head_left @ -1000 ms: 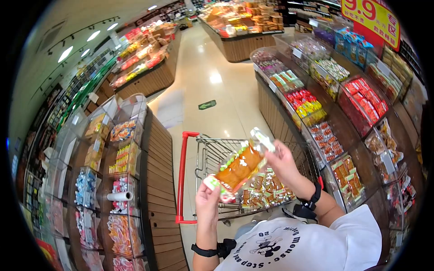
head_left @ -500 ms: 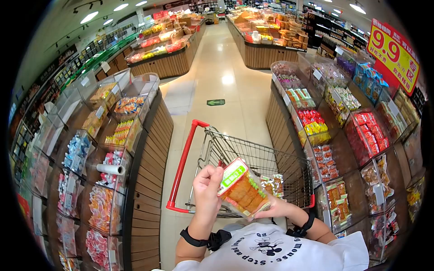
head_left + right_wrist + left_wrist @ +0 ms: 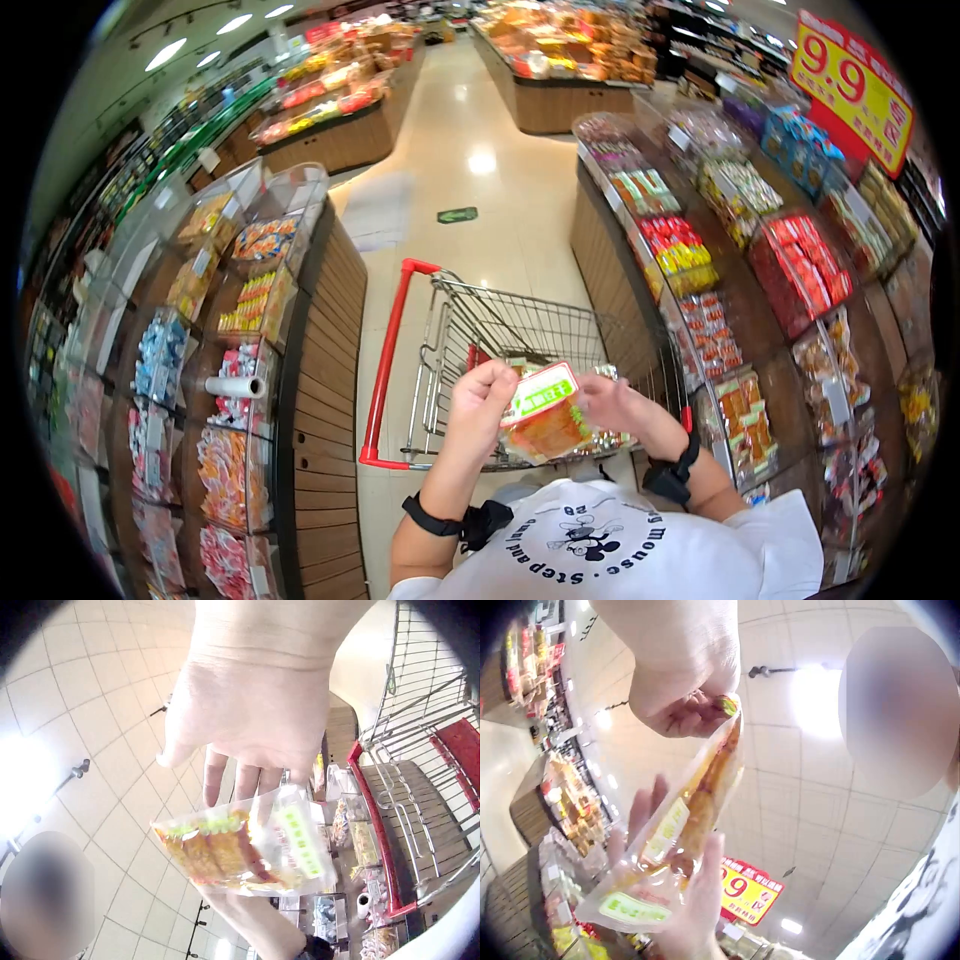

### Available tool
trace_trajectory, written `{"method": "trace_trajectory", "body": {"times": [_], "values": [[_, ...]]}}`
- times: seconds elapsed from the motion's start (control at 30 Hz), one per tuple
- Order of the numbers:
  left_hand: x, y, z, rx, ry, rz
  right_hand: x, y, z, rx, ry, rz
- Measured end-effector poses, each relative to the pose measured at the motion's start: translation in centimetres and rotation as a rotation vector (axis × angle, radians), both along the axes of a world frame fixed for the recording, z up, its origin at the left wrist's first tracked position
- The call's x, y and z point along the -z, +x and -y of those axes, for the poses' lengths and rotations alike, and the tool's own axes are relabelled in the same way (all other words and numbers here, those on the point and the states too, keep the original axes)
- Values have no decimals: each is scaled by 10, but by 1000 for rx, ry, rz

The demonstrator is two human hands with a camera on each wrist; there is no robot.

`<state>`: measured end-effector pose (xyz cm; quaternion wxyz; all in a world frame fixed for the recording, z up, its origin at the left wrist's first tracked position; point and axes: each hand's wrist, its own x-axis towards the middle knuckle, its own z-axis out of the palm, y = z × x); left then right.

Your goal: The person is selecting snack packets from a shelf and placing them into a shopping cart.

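Note:
A clear snack packet point(image 3: 545, 432) with orange-brown pieces inside and a green-and-white label hangs over the near end of the shopping cart point(image 3: 500, 310). My left hand point(image 3: 482, 402) pinches it by one end, the fingers curled in as the left wrist view shows. My right hand point(image 3: 628, 412) is at the packet's other side, with its fingers loosely extended. In the right wrist view those fingers point(image 3: 247, 780) reach down behind the packet point(image 3: 240, 851). Part of the cart's load is hidden behind the packet.
On the right stands a sloped bin display point(image 3: 740, 300) of packaged snacks under a red-and-yellow price sign point(image 3: 850, 85). Snack bins with a roll of bags point(image 3: 235, 387) line the left. Tiled floor point(image 3: 475, 180) runs ahead between them.
The packet was stretched between both hands, then tilted with the right hand under its lower end. Now the right hand has loosened and its fingers have opened; the left keeps its pinch.

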<state>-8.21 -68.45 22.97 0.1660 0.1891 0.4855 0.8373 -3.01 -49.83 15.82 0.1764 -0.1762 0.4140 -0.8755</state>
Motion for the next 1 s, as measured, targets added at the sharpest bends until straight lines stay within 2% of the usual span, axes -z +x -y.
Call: {"method": "trace_trajectory", "body": {"times": [0.03,0.1,0.2,0.3,0.37,0.47,0.53,0.6,0.63,0.73,0.77,0.8,0.87,0.9,0.97,1.0], "values": [[16,-5,-7,88,-23,37,-8,2,2,-25,76,59],[30,-5,-22,27,-67,3,-21,6,7,-73,217,171],[59,-13,-40,-73,-202,-150,22,3,6,-422,-244,65],[89,-15,-60,-113,-341,-360,34,27,-13,-267,-245,51],[103,-13,-84,-55,-306,-348,41,42,-28,-135,-227,94],[129,-9,-121,98,-226,-307,51,59,-61,184,268,190],[120,2,-151,64,-253,-424,48,69,-80,307,435,138],[131,8,-174,129,-288,-421,36,86,-97,463,669,59],[133,11,-187,148,-272,-412,39,93,-102,596,668,-5],[143,22,-225,262,-277,-393,42,115,-125,778,766,7],[141,30,-240,267,-286,-392,47,122,-133,881,887,-8],[139,37,-254,272,-294,-390,47,130,-143,942,1011,22],[141,41,-270,403,-380,-302,45,150,-168,1048,1265,95],[149,40,-276,429,-379,-226,46,164,-183,1187,1334,104],[163,37,-282,477,-410,-110,69,193,-220,1324,1405,332],[167,35,-281,500,-428,-69,66,209,-238,1312,1492,512]]}}
